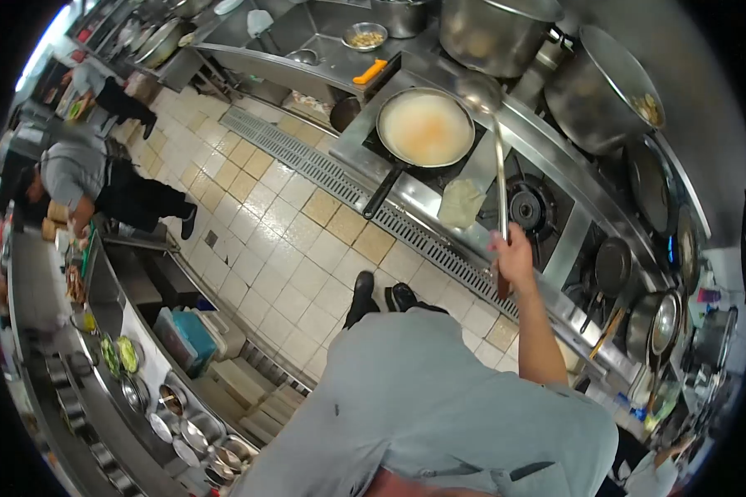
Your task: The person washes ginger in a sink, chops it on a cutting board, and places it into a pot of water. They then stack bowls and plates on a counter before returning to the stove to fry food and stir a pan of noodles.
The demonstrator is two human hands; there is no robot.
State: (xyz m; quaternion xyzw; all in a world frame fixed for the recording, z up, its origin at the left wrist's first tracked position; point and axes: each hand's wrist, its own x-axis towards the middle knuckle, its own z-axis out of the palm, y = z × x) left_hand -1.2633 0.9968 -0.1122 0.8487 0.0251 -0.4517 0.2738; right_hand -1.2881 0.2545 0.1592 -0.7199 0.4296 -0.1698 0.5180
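My right hand (514, 257) is closed around the long handle of a ladle (501, 170). The ladle's round bowl (479, 91) is held beyond the pan's right rim, close to the big pots at the back. A frying pan (380, 199) with a black handle sits on the stove and contains a pale, whitish liquid (425, 128) with an orange-tinged middle. Between the pan and my hand, a crumpled pale cloth (462, 203) lies on the stove's steel edge. My left hand is out of the frame.
Two large pots (493, 37) (601, 91) stand behind the stove. Right of the cloth is a bare gas burner (529, 205). A small bowl of food pieces (364, 36) rests on the steel counter. Two people (99, 178) (104, 93) work at the left; another person is at lower right.
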